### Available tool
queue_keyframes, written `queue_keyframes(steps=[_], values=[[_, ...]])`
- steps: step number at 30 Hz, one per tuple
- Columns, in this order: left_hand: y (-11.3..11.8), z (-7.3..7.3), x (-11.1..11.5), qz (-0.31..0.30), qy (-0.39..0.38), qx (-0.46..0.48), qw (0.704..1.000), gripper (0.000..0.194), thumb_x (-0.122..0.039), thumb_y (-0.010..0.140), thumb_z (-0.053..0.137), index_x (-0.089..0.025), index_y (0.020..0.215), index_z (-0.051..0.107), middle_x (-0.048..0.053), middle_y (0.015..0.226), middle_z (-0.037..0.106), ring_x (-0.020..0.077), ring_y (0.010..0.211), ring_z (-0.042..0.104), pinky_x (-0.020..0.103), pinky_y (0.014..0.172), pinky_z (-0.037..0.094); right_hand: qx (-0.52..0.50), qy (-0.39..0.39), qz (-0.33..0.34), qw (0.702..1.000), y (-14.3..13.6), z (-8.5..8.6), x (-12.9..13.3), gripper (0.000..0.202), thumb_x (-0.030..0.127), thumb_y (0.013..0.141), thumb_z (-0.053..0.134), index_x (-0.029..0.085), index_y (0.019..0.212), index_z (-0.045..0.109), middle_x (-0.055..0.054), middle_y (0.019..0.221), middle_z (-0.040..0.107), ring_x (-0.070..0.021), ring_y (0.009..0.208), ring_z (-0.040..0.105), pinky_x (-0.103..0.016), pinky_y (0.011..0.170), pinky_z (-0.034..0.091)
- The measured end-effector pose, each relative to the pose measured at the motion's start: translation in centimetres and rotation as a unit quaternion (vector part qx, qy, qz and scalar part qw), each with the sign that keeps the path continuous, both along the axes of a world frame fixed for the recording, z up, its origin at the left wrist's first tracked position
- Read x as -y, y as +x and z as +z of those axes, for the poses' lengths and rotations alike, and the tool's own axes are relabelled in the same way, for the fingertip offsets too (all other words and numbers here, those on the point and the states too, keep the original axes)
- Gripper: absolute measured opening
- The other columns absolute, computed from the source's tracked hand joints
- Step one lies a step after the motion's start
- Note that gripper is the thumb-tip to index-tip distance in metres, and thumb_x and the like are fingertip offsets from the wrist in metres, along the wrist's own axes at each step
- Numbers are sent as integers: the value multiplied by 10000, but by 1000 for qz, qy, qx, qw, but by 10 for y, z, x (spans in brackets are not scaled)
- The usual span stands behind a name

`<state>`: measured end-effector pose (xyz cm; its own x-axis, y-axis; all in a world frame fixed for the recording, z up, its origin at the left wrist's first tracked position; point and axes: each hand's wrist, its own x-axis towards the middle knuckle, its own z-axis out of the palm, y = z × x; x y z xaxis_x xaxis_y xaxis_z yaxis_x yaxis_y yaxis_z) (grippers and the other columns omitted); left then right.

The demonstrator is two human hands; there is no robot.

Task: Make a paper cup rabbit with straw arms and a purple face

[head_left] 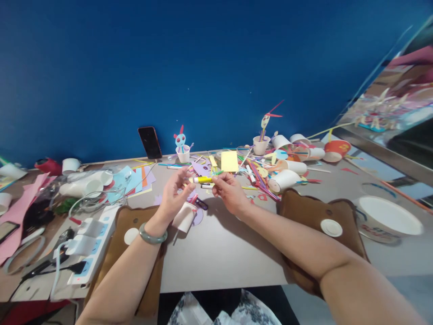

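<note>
Between my hands, above the table, is a yellow marker point(204, 179) held level. My left hand point(176, 192) has its fingers around the marker's left end. At the other end, my right hand point(228, 189) pinches the marker near a green tip. Below my left hand a white paper cup point(185, 217) lies tilted on the table, with pink pieces at its top. Dark-handled scissors point(202, 204) rest beside the cup, partly hidden. A yellow paper pad point(229, 161) lies just beyond my right hand.
Brown cushions point(304, 212) lie under both forearms. A power strip point(98, 243) is at the left, a white bowl point(389, 216) at the right. Paper cups point(284, 180) and coloured sticks lie at the back right. A phone point(149, 142) leans on the wall near a cup figure point(183, 153).
</note>
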<state>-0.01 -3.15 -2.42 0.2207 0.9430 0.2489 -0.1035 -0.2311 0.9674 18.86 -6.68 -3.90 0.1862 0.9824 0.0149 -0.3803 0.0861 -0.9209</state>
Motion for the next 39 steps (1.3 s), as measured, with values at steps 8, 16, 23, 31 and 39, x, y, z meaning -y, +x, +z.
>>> queue_keyframes(steps=[8,16,23,31,39], values=[[6,8,7,-126,-256,190,939,418,-359,694,907,-162,930,624,-24,708,645,91,609,610,193,577,495,358,346,-8,867,-4,0,28,78,237,925,696,234,850,675,-136,1277,734,-230,1130,722,-405,960,592],[7,17,16,-133,-207,203,948,341,-403,757,859,-176,873,633,-31,691,619,73,538,539,212,557,487,379,366,-15,850,-8,5,38,52,226,948,639,246,951,591,-151,1323,701,-226,1104,726,-386,919,610],[10,16,19,-138,-208,203,947,331,-375,762,851,-180,951,663,-8,844,697,50,524,513,215,551,500,253,271,57,927,-14,4,37,109,313,984,606,249,1063,564,-58,1021,712,-166,821,750,-320,771,630],[10,17,25,-143,-176,160,961,377,-473,808,818,-181,924,610,-48,538,583,104,502,564,229,557,521,334,283,62,897,-11,3,39,329,351,1039,515,254,1343,596,-95,1164,744,-185,884,755,-325,793,630],[19,14,30,-131,-170,167,962,394,-497,834,786,-179,947,582,-44,550,612,111,504,599,231,565,532,414,278,-22,866,-7,-6,38,280,325,1008,562,260,1242,700,-86,1032,796,-228,854,759,-383,801,632]])
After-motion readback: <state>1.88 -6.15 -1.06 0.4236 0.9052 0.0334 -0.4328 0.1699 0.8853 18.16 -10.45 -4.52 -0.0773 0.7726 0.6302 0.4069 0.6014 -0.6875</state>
